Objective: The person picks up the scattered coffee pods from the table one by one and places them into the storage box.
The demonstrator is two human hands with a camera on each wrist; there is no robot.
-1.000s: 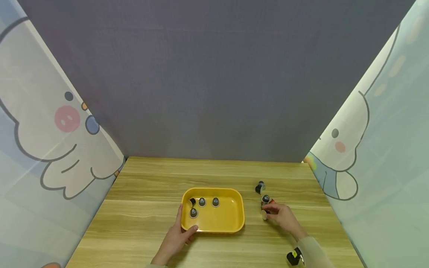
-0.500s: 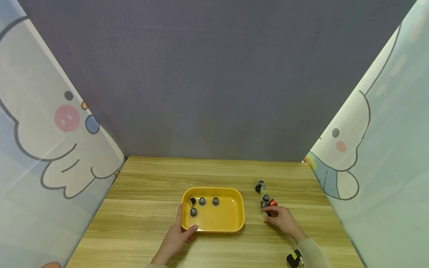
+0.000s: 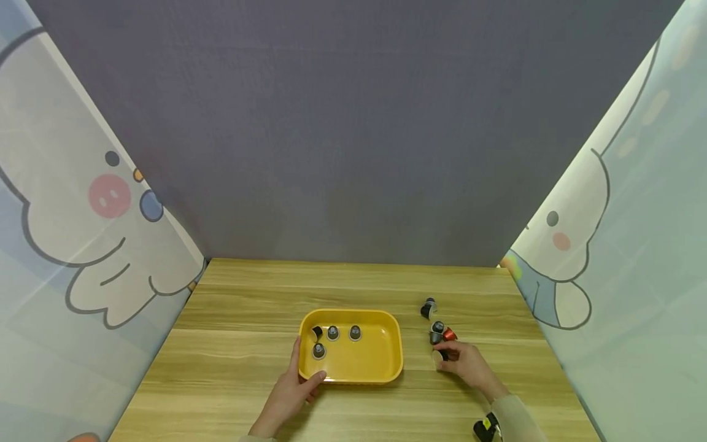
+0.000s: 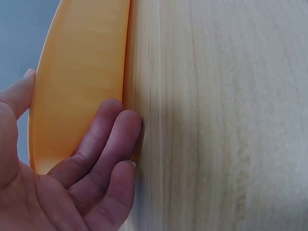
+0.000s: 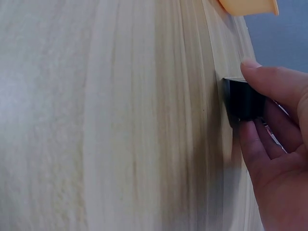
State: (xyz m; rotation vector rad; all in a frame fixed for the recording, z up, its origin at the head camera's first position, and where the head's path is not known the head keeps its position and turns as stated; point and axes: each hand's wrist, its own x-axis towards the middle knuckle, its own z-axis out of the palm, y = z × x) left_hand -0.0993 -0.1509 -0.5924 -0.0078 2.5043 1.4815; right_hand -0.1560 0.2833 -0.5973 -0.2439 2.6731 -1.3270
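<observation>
A yellow tray (image 3: 367, 359) sits near the middle of the wooden table, with several dark coffee capsules in its left part. My left hand (image 3: 287, 391) grips its lower left corner; in the left wrist view the thumb lies at the rim and curled fingers touch the outer wall. To the right of the tray, my right hand (image 3: 468, 366) pinches a black coffee capsule (image 5: 245, 98) between thumb and fingers, at the table top. The pale lid of this capsule faces left in the head view. Just beyond that hand lie a red capsule (image 3: 450, 334) and dark grey capsules (image 3: 436, 337).
Farther back on the right are dark capsules (image 3: 426, 310) close together. A black object with a yellow mark (image 3: 484, 428) lies near the right sleeve. A grey panel (image 3: 353, 153) rises behind the table, and printed cloth walls flank both sides.
My right hand has drawn slightly toward me and right with the black capsule, away from the grey ones. The red capsule now shows fully. My left hand and the tray have stayed put.
</observation>
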